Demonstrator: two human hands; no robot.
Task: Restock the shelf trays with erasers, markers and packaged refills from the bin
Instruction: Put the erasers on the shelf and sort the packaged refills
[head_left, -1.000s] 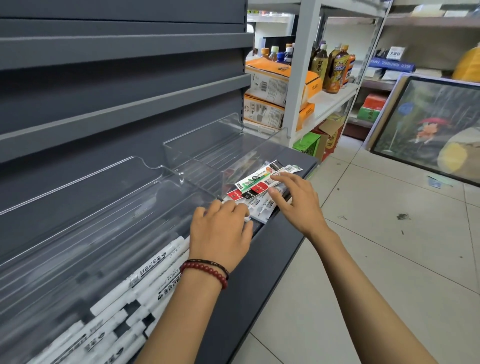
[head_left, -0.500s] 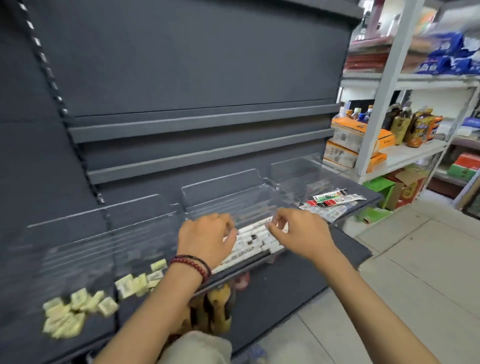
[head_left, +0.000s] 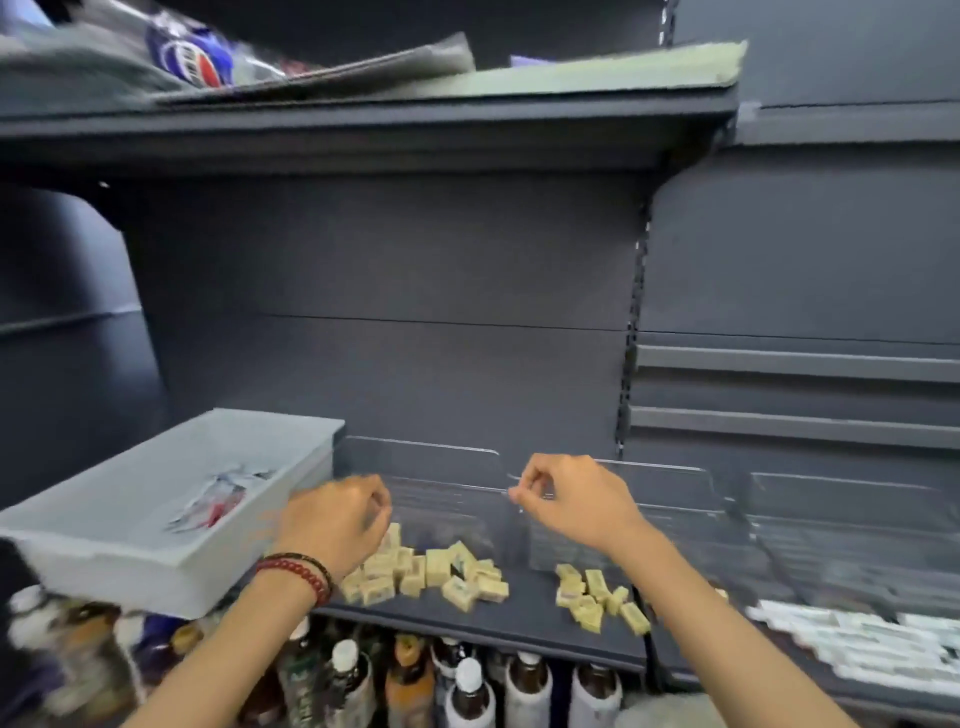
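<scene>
Nearest the camera, a row of bottles (head_left: 467, 691) stands on the level below the dark shelf (head_left: 519, 618), their caps just under its front edge. Two bare forearms reach up from the bottom of the view; the left wrist wears a red bead bracelet (head_left: 296, 574). The left hand (head_left: 332, 519) is curled loosely, fingers bent under, hovering at the left end of a heap of small yellowish erasers (head_left: 431, 574); whether it grips one cannot be told. The right hand (head_left: 566, 499) is likewise half-closed, thumb and fingertips pinched together above the shelf, with nothing clearly between them. The erasers lie loose on the shelf in two clusters: the bigger one beside the left hand, and a smaller group (head_left: 597, 597) under the right forearm. To the left, a pale grey bin (head_left: 156, 561) rests tilted on the shelf's end, with a few packaged refills (head_left: 213, 501) lying in its bottom. Behind the hands stand clear plastic trays (head_left: 447, 483), and further right another clear tray (head_left: 831, 545) with white markers (head_left: 841, 639) lying in a blurred row before it. Behind all this rises the dark back panel (head_left: 389, 270), and above it an upper shelf (head_left: 363, 124) carries blurred packaged goods.
</scene>
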